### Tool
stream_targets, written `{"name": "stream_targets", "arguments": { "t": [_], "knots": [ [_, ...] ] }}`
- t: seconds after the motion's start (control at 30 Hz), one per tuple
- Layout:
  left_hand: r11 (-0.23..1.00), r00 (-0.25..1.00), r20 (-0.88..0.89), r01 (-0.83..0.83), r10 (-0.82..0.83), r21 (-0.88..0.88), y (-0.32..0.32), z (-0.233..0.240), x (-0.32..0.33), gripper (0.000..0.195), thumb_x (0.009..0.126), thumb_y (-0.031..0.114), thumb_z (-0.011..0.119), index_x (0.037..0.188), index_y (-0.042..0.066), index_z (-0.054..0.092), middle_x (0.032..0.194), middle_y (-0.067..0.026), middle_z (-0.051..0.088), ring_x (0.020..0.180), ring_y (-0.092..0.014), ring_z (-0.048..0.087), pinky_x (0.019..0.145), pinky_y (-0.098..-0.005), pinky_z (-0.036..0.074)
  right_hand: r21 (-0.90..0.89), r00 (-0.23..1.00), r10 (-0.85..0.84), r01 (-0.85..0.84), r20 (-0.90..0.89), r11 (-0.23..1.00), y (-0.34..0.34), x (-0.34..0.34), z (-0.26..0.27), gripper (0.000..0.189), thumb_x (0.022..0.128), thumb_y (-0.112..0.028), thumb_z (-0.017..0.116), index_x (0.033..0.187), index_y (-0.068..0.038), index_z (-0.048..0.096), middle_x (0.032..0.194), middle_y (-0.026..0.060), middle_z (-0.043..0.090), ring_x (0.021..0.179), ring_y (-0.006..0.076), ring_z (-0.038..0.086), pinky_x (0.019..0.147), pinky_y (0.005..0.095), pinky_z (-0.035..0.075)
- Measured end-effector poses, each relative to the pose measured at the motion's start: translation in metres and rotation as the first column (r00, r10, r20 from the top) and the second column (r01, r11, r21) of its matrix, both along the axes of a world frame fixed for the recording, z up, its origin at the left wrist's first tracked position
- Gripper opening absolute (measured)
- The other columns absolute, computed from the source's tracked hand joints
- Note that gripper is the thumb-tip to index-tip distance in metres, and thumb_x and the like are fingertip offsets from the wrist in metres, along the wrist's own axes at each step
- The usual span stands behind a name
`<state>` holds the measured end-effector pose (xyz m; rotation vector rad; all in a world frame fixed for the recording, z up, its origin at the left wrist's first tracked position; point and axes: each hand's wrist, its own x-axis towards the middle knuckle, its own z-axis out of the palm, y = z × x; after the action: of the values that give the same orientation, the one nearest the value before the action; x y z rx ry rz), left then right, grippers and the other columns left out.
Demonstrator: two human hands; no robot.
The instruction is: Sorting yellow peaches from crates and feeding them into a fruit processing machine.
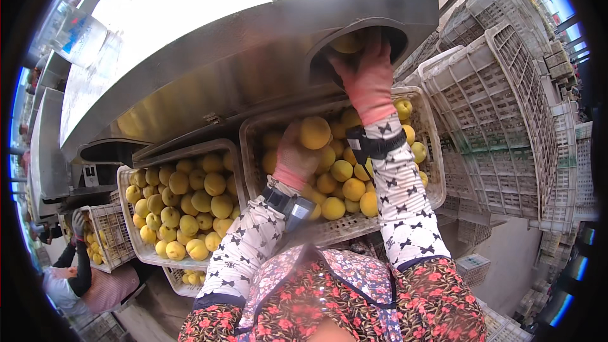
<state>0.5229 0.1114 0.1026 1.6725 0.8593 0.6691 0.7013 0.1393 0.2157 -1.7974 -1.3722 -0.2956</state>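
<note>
My left hand (298, 154), in a pink glove, holds a yellow peach-like fruit (315, 133) above a plastic crate (439, 171) of similar fruit. My right hand (370, 73), also gloved in pink, reaches into the round opening (399, 40) of a metal machine (266, 47). Another yellow fruit (346, 43) shows at its fingers inside the opening; whether they grip it cannot be told. Both wrists carry strapped devices over patterned sleeves.
A second crate (124, 209) full of yellow fruit stands at left, with a smaller one partly beneath it. Stacked, tilted crates (489, 118) stand at right. A co-worker (90, 280) with gloved hands is beside another fruit crate (114, 237) at lower left.
</note>
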Motion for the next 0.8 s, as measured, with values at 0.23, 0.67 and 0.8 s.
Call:
{"name": "stream_targets", "arguments": {
  "t": [0.23,0.67,0.8],
  "knots": [
    [0.715,0.569,0.770,0.406,0.290,-0.569,-0.001,0.005,0.023,0.030,0.094,0.026,0.047,0.115,0.005,0.050,0.116,-0.0111,0.055,0.105,-0.024,0.054,0.096,-0.0368,0.041,-0.118,0.868,0.084,-0.161,-0.489,0.980,-0.079,-0.059,-0.057,0.073,0.063,-0.039,0.080,0.116,0.001,0.049,0.109,0.0212,0.052,0.099,0.0359,0.054,0.087,0.0405,0.044],
    [0.673,0.749,-0.653,0.543,-0.117,0.502,-0.021,-0.131,0.013,0.046,0.071,0.016,0.060,0.117,0.016,0.056,0.121,-0.0121,0.052,0.111,-0.032,0.049,0.088,-0.0394,0.044,-0.239,0.953,-0.253,0.210,-0.165,0.948,-0.074,0.067,-0.061,0.054,0.074,-0.028,0.073,0.117,-0.001,0.054,0.102,0.0164,0.059,0.095,0.0276,0.059,0.082,0.0357,0.047],
    [0.678,0.548,-0.753,0.710,-0.365,0.189,-0.007,-0.073,0.038,0.050,0.069,0.016,0.063,0.118,0.012,0.056,0.117,-0.0159,0.054,0.106,-0.030,0.052,0.082,-0.0379,0.047,-0.771,0.915,-0.365,0.356,0.173,0.528,-0.118,0.120,-0.110,0.074,0.073,-0.037,0.070,0.131,-0.004,0.038,0.113,0.0185,0.051,0.103,0.0353,0.055,0.085,0.0420,0.046]
  ]
}}
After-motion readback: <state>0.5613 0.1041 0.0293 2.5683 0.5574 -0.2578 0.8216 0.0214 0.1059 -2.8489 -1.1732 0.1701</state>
